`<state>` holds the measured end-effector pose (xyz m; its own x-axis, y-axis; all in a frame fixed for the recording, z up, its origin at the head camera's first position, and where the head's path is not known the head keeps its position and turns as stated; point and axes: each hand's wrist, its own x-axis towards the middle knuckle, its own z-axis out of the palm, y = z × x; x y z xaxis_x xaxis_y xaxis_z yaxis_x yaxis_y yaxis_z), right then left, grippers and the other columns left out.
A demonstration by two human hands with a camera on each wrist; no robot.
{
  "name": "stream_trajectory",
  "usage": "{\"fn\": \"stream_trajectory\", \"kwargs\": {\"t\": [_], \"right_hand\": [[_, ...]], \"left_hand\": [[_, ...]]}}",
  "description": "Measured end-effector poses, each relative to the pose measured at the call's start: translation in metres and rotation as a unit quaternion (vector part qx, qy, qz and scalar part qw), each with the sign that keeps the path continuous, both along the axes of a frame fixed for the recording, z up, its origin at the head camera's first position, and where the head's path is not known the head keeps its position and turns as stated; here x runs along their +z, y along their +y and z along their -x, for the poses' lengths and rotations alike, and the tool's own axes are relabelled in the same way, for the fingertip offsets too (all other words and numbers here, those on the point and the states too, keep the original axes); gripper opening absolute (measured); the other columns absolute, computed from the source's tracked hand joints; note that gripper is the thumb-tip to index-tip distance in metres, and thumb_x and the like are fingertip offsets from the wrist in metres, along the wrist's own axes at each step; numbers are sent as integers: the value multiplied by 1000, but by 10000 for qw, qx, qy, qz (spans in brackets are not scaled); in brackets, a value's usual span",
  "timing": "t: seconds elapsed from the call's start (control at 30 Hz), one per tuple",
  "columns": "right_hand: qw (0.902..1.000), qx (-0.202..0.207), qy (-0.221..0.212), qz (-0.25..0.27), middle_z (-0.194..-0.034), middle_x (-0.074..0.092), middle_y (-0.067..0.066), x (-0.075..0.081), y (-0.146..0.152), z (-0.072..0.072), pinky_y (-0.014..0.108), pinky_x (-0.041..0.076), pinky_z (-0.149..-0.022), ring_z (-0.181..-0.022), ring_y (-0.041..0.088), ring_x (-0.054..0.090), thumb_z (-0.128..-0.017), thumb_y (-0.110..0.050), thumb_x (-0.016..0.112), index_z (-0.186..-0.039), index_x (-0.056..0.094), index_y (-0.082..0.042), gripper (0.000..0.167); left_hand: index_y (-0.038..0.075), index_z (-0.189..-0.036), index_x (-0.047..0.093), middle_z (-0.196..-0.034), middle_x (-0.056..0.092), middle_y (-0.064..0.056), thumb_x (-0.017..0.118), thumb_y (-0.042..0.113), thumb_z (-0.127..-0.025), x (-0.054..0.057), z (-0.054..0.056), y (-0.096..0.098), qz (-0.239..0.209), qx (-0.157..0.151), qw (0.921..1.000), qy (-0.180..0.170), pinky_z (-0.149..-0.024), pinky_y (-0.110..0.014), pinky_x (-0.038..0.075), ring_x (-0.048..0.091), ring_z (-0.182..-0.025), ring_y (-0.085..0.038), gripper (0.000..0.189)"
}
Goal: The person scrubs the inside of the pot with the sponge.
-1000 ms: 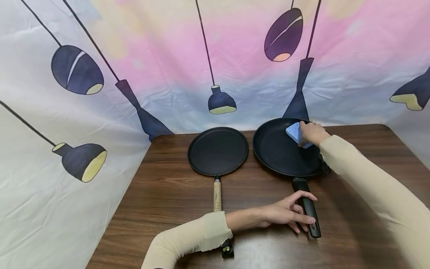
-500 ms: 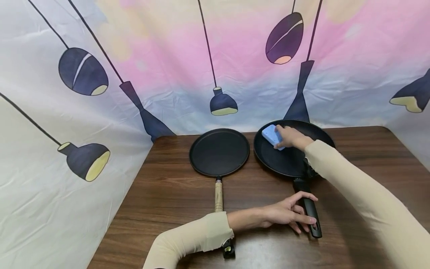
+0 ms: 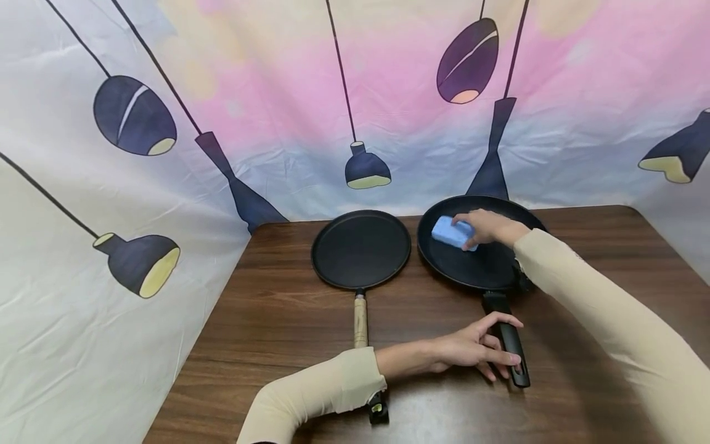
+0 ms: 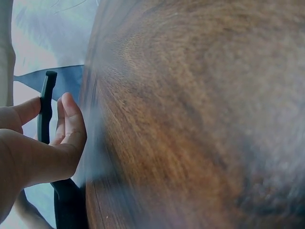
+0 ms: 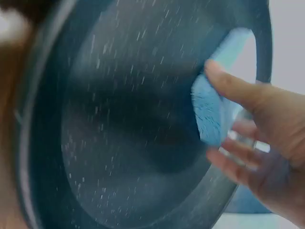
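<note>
My right hand (image 3: 484, 226) grips a blue sponge (image 3: 450, 232) between thumb and fingers, on the inner surface of a large black frying pan (image 3: 471, 265). In the right wrist view the sponge (image 5: 208, 112) lies against the dark pan floor (image 5: 128, 119), which carries small light specks. Down at the front, my left hand (image 3: 468, 346) holds the pan's black handle (image 3: 510, 342), thumb on top near its end and fingers around the side. The left wrist view shows that handle (image 4: 45, 109) between thumb and curled fingers.
Left of the frying pan lies a flat black griddle pan (image 3: 360, 250) with a wooden handle (image 3: 360, 324), partly hidden by my left sleeve. Both rest on a brown wooden table (image 3: 266, 320). A fabric backdrop (image 3: 266, 80) with painted lamps hangs behind the table.
My right hand has wiped the sponge leftward across the pan, then slightly back right and down, turning the sponge a little. The left hand keeps its hold on the handle.
</note>
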<state>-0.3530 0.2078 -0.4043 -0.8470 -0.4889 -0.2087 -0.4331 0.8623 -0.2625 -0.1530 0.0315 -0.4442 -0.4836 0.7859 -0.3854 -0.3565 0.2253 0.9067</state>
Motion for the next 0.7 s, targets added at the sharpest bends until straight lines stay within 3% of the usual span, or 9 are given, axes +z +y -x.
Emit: {"fn": "stream_trajectory", "kwargs": {"t": [0.1, 0.2, 0.33, 0.5, 0.6, 0.7], "right_hand": [[9972, -715, 101, -206, -134, 54, 35, -1, 7, 1, 58, 48, -90, -111, 44, 58, -92, -25, 78, -145, 46, 3, 68], [9945, -1007, 99, -255, -131, 55, 36, -5, 8, 0, 57, 48, -90, -107, 44, 59, -93, -23, 76, -145, 44, 8, 69], [9987, -480, 168, -1, -135, 53, 36, -10, -3, -6, 58, 47, -94, -115, 47, 57, -91, -23, 79, -146, 46, 5, 70], [9980, 354, -286, 443, -144, 49, 33, -8, -8, -14, 64, 43, -101, -129, 51, 48, -87, -22, 83, -145, 51, -6, 68], [9965, 398, -426, 604, -148, 45, 34, -6, 0, -14, 67, 40, -104, -134, 54, 42, -87, -21, 84, -146, 51, -9, 68], [9979, -9, -307, 575, -146, 44, 38, -5, 14, -10, 68, 41, -102, -131, 57, 42, -89, -20, 82, -146, 49, -3, 68]], "left_hand": [[32, -147, 46, -88, 68, 1, 60, 6, -103, -1, -1, 1, -18, -32, 10000, -30, -61, -25, 55, 66, -75, -13, 53], [33, -145, 47, -87, 67, 2, 60, 6, -103, -2, -3, 1, -19, -10, 10000, -35, -62, -26, 55, 65, -76, -12, 52], [32, -143, 49, -87, 67, 0, 60, 3, -102, -2, -6, 2, -40, 238, 9997, -38, -67, -28, 56, 66, -78, -13, 52], [32, -135, 55, -103, 74, -7, 62, -4, -99, -1, -11, 6, -210, 641, 9973, -276, -80, -35, 61, 70, -90, -19, 51], [34, -130, 57, -111, 75, -16, 61, -6, -98, 0, -12, 8, -319, 862, 9953, -321, -82, -39, 62, 72, -96, -26, 51], [32, -132, 56, -113, 74, -19, 61, -6, -98, 0, -13, 9, -424, 935, 9939, -395, -84, -44, 62, 72, -102, -39, 52]]}}
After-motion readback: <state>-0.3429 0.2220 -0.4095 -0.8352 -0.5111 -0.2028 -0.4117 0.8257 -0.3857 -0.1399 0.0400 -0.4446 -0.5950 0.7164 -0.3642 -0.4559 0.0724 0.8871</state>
